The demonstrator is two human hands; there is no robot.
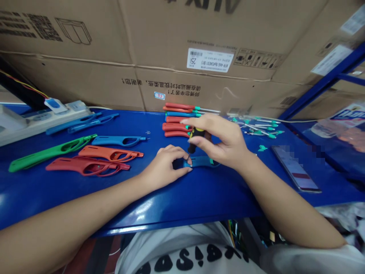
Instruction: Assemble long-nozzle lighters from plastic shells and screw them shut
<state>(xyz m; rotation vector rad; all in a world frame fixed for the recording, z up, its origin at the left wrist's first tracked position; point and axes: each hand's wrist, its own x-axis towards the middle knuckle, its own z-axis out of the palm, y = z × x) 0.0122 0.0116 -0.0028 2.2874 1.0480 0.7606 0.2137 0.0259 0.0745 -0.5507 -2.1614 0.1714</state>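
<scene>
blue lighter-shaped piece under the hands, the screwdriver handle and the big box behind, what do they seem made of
Blue piece: probably molded plastic with a smooth finish, judging by its even color.
Screwdriver handle: plastic or rubber, black and yellow; partly covered, so I can't tell which.
Box: cardboard, matte brown, shown by its creases and printing.

We count two hands (167, 167), one screwdriver (193, 146), one worked casing (199, 161), one phone (295, 167). At left: three blue casings (108, 140), one green casing (31, 158), one orange casing (98, 152), one red casing (68, 164). Stacked handles (172, 127): roughly six. Rods (264, 129): too tangled to count.
</scene>
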